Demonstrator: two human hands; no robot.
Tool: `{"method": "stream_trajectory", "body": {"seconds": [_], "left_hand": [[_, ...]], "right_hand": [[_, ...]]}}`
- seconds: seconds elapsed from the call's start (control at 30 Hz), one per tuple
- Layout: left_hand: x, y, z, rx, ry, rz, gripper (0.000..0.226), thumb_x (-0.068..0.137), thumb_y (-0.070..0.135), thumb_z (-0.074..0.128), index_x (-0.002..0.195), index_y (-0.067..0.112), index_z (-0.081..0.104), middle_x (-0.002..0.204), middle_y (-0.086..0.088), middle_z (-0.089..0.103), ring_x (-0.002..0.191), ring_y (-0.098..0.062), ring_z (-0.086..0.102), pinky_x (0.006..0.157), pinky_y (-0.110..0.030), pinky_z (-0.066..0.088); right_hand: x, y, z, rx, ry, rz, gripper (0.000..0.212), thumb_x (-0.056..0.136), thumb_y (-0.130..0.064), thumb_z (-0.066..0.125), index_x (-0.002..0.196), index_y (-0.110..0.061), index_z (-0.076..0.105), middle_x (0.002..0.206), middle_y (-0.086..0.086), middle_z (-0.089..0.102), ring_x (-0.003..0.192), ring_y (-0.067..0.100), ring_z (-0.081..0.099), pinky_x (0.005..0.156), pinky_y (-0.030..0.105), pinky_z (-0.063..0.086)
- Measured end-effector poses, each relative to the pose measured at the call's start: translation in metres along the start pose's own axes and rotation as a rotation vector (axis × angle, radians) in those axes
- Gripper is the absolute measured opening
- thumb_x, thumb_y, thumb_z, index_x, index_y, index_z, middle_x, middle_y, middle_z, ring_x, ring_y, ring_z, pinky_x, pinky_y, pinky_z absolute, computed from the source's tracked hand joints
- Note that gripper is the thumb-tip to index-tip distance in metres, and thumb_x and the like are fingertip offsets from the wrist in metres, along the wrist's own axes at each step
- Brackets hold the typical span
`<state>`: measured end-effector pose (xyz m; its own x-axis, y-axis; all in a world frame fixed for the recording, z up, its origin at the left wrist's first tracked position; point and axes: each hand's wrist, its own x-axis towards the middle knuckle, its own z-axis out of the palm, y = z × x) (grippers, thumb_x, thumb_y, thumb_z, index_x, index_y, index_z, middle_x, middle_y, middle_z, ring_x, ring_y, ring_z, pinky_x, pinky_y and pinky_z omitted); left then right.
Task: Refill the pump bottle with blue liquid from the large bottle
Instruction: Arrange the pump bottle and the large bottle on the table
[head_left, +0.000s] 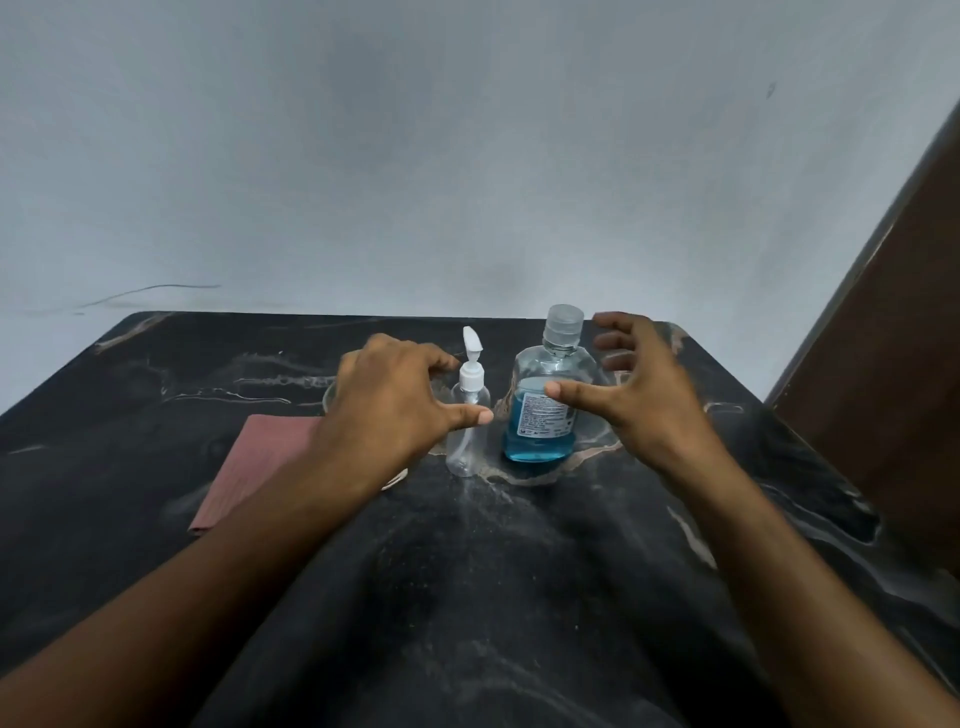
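Left hand (387, 410): palm down, fingers spread, grip wide, empty, hovering just left of pump bottle (467, 421). Pump bottle: upright on dark bench (467, 597), nozzle pointing far. Large bottle (545, 410): upright, capped, part-filled blue, just right. Right hand (641, 395): grip wide, empty, beside it.

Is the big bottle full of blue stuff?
No, about half full. In the large bottle the blue liquid reaches only partway up; the upper part is clear. Its cap is on.
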<state>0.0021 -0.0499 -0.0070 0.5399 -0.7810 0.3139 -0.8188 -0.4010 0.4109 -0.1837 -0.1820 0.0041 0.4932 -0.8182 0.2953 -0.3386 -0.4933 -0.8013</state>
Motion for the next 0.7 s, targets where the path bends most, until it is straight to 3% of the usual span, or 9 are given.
{"method": "stream_trajectory", "body": {"seconds": [0.1,0.23,0.37,0.53,0.7], "left_hand": [[0.004,0.005,0.003,0.012,0.028,-0.017,0.072,0.063,0.078,0.072,0.118,0.033,0.074,0.123,0.007,0.072,0.129,-0.019,0.052,0.104,-0.041,0.037],[0.005,0.013,0.004,0.006,0.081,-0.022,0.061,0.067,0.071,0.076,0.112,0.029,0.077,0.116,0.004,0.073,0.126,-0.021,0.05,0.098,-0.039,0.037],[0.0,0.015,0.002,-0.088,0.121,-0.031,0.048,0.067,0.061,0.084,0.1,0.026,0.08,0.1,0.003,0.069,0.116,-0.023,0.057,0.092,-0.037,0.046],[-0.011,0.01,-0.014,-0.2,0.062,-0.034,0.041,0.07,0.054,0.086,0.099,0.025,0.08,0.101,0.0,0.075,0.101,-0.019,0.066,0.09,-0.042,0.056],[-0.044,0.004,-0.035,-0.312,0.082,-0.032,0.03,0.074,0.042,0.089,0.095,0.023,0.081,0.077,0.011,0.073,0.077,-0.007,0.068,0.067,-0.021,0.048]], "right_hand": [[0.014,0.0,0.001,0.04,-0.152,-0.019,0.068,0.072,-0.027,0.087,0.132,-0.023,0.056,0.12,-0.011,0.061,0.111,0.009,0.058,0.076,0.013,0.046],[0.025,0.007,0.002,0.079,-0.197,-0.009,0.048,0.076,-0.018,0.084,0.121,-0.018,0.066,0.113,-0.004,0.071,0.104,0.015,0.066,0.083,0.026,0.056],[0.028,0.009,0.005,0.148,-0.196,0.006,0.037,0.074,-0.016,0.084,0.106,-0.025,0.069,0.102,-0.005,0.072,0.096,0.014,0.068,0.069,0.021,0.054],[0.025,0.005,0.008,0.132,-0.142,0.03,0.043,0.071,-0.015,0.087,0.111,-0.015,0.07,0.106,0.001,0.072,0.098,0.021,0.069,0.088,0.041,0.059],[0.009,0.0,0.006,0.107,-0.128,-0.011,0.04,0.068,-0.02,0.089,0.104,-0.018,0.072,0.099,-0.001,0.074,0.094,0.02,0.071,0.083,0.038,0.061]]}}
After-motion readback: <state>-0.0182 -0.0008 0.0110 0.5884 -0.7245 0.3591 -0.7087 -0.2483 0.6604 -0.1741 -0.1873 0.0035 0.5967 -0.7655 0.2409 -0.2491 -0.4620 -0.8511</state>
